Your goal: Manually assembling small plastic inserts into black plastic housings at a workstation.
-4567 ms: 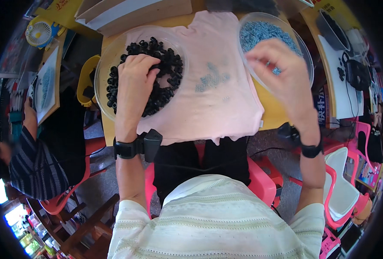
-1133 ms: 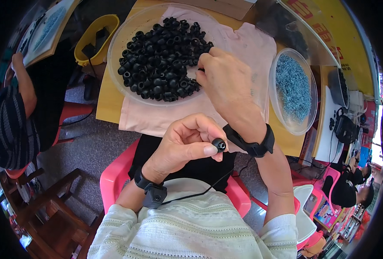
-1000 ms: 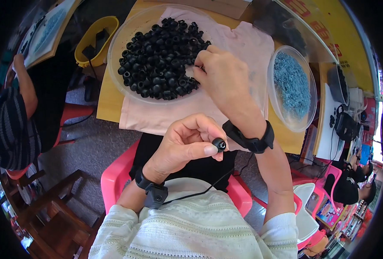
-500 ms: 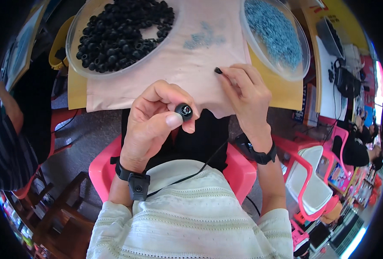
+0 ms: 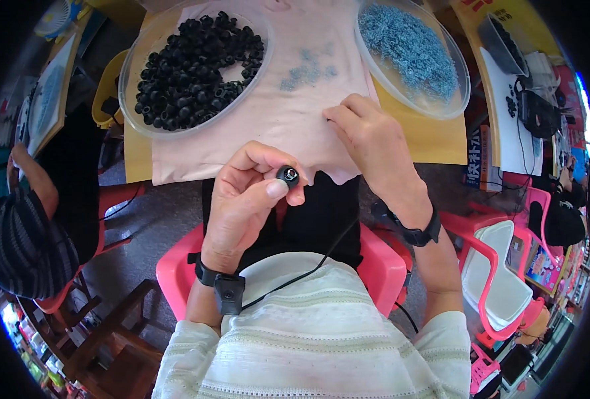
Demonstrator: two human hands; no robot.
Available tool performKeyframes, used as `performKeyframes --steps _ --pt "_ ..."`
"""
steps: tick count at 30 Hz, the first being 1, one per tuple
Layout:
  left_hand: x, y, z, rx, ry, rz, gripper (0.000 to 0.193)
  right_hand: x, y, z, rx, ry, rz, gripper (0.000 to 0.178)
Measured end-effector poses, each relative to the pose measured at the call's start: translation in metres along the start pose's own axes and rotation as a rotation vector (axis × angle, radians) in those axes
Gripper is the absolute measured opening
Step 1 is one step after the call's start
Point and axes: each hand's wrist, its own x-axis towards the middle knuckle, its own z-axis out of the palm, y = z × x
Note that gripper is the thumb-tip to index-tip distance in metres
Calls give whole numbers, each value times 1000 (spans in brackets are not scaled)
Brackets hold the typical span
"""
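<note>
Between the thumb and fingers of my left hand (image 5: 245,193) is a small round black cap (image 5: 288,175), its open end facing up with a shiny ring inside. My right hand (image 5: 378,143) hovers at the pink cloth (image 5: 208,151), thumb and fingers pinched together low over it; anything between those fingertips is hidden. Beyond it lies a loose scatter of small pale-blue pieces (image 5: 308,68) on the cloth. To the left, a clear round tub (image 5: 125,110) holds many black caps (image 5: 188,73). At the right, another clear tub (image 5: 456,110) is filled with the blue pieces (image 5: 408,50).
The cloth covers a yellow table (image 5: 139,156). A pink chair (image 5: 484,272) with a white seat stands at right, near a side table (image 5: 508,133) bearing a grey bin (image 5: 503,43). Another person's arm (image 5: 35,173) shows at far left. A dark cable (image 5: 301,266) crosses my lap.
The view has shifted slightly. My right hand's fingers have turned and pinched closer to the cloth; the small black tip seen at them earlier no longer shows clearly. My left hand still holds the cap.
</note>
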Motion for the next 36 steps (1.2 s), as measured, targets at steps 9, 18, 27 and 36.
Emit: performKeyframes --steps 9,18,27,36 --pt "5 1 24 -65 1 -42 21 -4 -22 -48 922 10 393 20" --pt "8 0 31 -16 -11 -78 21 -22 -33 -68 1245 48 327 16" --pt "7 0 31 -6 9 -95 19 -22 -32 -59 1224 1 283 13" --pt "9 -4 29 72 14 -85 17 -21 -31 -50 1255 65 179 13"
